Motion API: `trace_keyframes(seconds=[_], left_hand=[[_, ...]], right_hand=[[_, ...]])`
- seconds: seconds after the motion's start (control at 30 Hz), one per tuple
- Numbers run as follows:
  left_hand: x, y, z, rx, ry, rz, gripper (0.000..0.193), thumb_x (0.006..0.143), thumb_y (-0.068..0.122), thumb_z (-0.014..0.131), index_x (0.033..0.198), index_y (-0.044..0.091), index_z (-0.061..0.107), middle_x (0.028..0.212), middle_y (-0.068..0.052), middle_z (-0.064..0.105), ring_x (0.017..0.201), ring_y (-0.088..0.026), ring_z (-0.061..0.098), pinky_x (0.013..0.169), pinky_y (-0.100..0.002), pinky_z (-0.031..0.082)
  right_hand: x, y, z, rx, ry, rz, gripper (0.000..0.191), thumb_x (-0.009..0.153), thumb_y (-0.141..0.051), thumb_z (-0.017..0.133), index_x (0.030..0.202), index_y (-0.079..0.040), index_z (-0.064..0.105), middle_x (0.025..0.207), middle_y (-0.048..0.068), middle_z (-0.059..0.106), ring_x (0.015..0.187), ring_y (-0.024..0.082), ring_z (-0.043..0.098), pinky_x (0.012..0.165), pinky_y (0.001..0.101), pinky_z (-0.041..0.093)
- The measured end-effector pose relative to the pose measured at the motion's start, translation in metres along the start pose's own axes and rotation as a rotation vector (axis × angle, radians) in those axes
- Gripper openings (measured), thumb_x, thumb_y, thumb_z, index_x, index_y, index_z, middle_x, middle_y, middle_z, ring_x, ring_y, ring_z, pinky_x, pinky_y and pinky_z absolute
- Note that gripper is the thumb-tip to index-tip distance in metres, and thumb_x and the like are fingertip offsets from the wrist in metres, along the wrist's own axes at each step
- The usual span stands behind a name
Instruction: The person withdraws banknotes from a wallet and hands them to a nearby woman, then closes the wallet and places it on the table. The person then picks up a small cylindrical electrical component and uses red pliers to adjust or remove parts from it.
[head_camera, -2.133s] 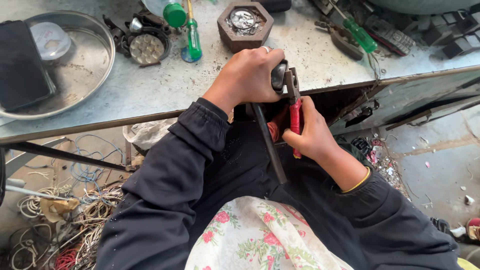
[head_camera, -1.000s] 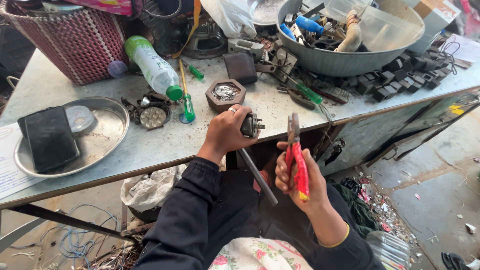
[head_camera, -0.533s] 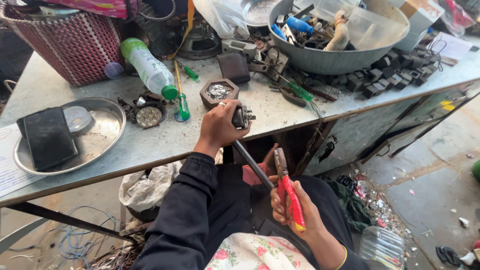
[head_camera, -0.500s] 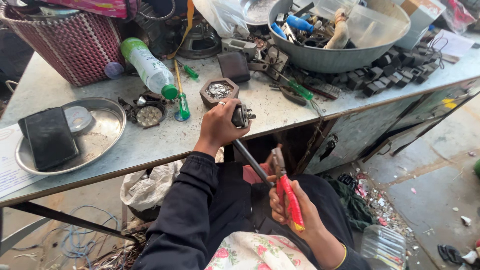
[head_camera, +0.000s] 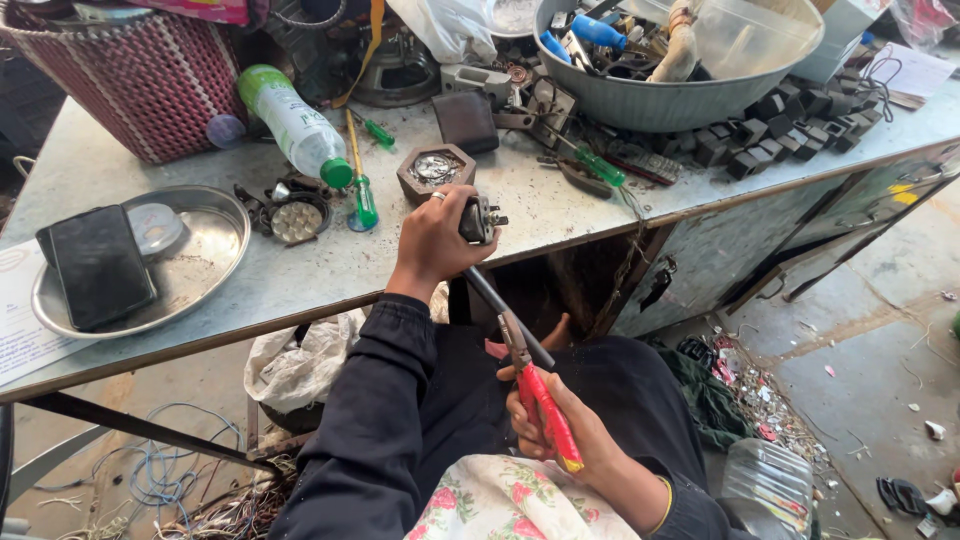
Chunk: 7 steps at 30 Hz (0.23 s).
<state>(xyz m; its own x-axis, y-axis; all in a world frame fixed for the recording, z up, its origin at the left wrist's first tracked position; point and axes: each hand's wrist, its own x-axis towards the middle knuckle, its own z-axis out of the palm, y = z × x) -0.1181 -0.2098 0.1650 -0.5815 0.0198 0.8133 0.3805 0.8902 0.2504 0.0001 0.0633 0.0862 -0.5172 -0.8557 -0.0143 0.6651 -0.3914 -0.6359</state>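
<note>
At the near edge of the surface, my left hand is clamped on a small motor with its black cable attached. Lower down, my right hand grips red-handled pliers, their jaws at the cable, which looks uncut.

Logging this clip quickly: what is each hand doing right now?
Left hand: closed around a small dark metal part with a thick black cable, at the table edge.
Right hand: closed on red-handled pliers, tips at the cable.
</note>
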Motion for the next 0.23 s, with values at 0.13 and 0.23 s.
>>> trace_keyframes(seconds=[0.13, 0.23], left_hand=[[0.000, 0.001, -0.001, 0.007, 0.003, 0.006, 0.058, 0.073, 0.041, 0.087, 0.116, 0.011, 0.062, 0.105, -0.012, 0.070, 0.085, -0.032, 0.073, 0.076, -0.040, 0.060], [0.000, 0.000, -0.001, 0.016, -0.017, 0.010, 0.060, 0.074, 0.041, 0.087, 0.117, 0.009, 0.061, 0.107, -0.013, 0.071, 0.085, -0.032, 0.073, 0.076, -0.041, 0.060]], right_hand=[[0.002, -0.005, 0.015, -0.001, 0.003, 0.007, 0.068, 0.103, -0.055, 0.044, 0.147, -0.003, 0.040, 0.086, 0.004, 0.049, 0.064, 0.009, 0.044, 0.052, 0.0232, 0.040], [0.006, -0.013, 0.034, 0.000, -0.006, 0.012, 0.068, 0.104, -0.054, 0.044, 0.148, -0.003, 0.040, 0.086, 0.004, 0.049, 0.064, 0.009, 0.044, 0.052, 0.0228, 0.039]])
